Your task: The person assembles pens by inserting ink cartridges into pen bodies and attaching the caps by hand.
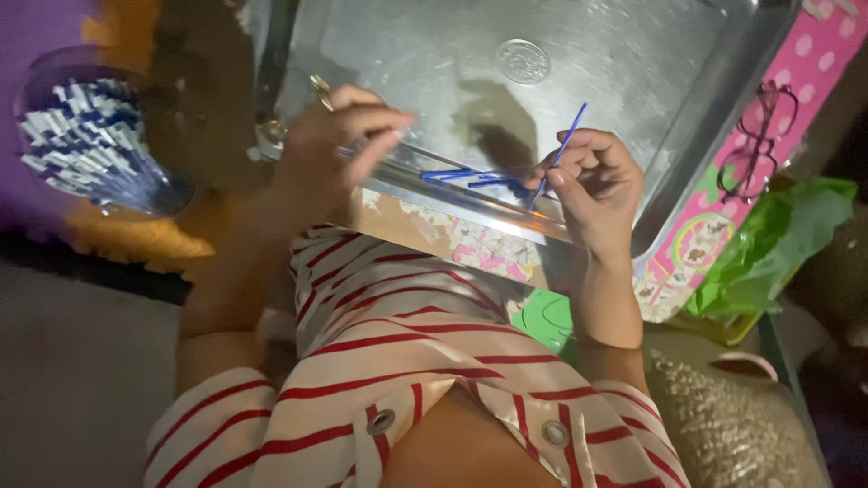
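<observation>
A large shiny metal tray [633, 81] lies in front of me on a pink patterned surface. My right hand [592, 185] pinches a thin blue stick [562, 149] that points up and away over the tray. A few more thin blue sticks [466, 176] lie flat along the tray's near edge, between my hands. My left hand [339, 136] hovers at the tray's near left edge with fingers bent around something small and pale; it is blurred and I cannot tell what it is.
A round container [90, 140] packed with several blue-and-white sticks stands at the left. A pair of glasses [755, 140] lies on the pink dotted surface at the right. A green plastic bag [773, 248] sits beyond it. My striped garment fills the foreground.
</observation>
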